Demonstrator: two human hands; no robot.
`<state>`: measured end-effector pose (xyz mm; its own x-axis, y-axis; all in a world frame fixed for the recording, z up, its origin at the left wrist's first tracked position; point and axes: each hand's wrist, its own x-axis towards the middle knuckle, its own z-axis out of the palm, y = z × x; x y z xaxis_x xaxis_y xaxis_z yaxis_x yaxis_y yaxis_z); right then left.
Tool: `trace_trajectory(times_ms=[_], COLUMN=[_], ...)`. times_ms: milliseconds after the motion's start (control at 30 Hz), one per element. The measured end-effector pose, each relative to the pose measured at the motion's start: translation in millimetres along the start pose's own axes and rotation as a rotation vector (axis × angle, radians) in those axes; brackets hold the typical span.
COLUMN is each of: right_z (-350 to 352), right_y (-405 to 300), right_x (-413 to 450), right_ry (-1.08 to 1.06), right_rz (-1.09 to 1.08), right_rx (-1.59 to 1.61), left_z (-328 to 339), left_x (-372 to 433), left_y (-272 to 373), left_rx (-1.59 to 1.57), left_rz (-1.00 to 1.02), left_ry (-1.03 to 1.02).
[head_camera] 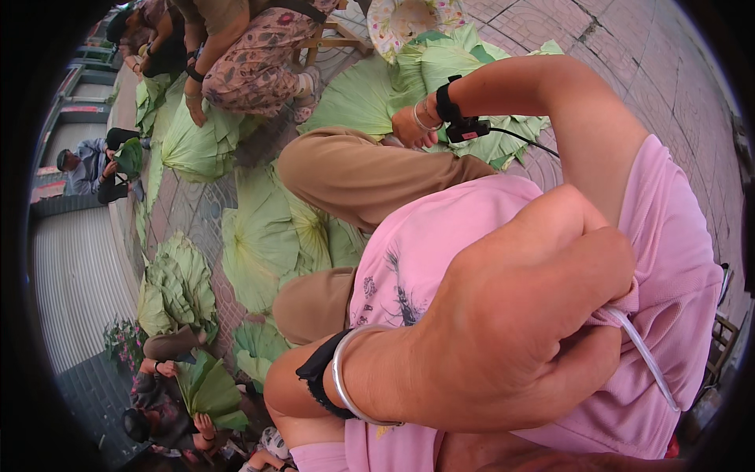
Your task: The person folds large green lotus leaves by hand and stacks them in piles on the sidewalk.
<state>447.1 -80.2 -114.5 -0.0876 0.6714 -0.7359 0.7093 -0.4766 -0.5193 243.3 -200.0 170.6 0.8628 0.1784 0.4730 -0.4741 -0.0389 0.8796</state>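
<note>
Large in front of the camera, my left hand point(519, 318) pinches the fabric of the pink shirt point(448, 230). A thin whitish cord point(643, 354) hangs from beside those fingers. My right hand point(410, 127) reaches down beyond my right thigh, against a pile of large green lotus leaves point(354, 94). Its fingertips are partly hidden, so any hold on a leaf is unclear. A black strap with a small device point(466, 130) sits on the right wrist, and a cable runs from it. More flattened lotus leaves point(259, 242) lie on the paving before my knees.
A floral-patterned hat point(413, 23) is beyond the leaf pile. Another person's hand point(194, 109) touches a leaf stack point(200, 141). A person at lower left holds a folded leaf point(209, 389). Another leaf stack point(177, 286) stands nearby. Someone farther off holds a leaf point(128, 158).
</note>
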Motion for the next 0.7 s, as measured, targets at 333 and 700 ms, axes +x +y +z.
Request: trace_trajectory(times_ms=[333,700], right_z=[4,-22], right_y=[22,18], right_x=[25,37], right_ry=[-0.023,-0.072], right_rz=[0.058,0.195], right_rx=[0.119,0.097], left_z=[-5,-8], left_x=[3,8], left_y=[1,7], left_rx=[0.034,-0.216], left_rz=[0.016,-0.252], left_ry=[-0.156,-0.336])
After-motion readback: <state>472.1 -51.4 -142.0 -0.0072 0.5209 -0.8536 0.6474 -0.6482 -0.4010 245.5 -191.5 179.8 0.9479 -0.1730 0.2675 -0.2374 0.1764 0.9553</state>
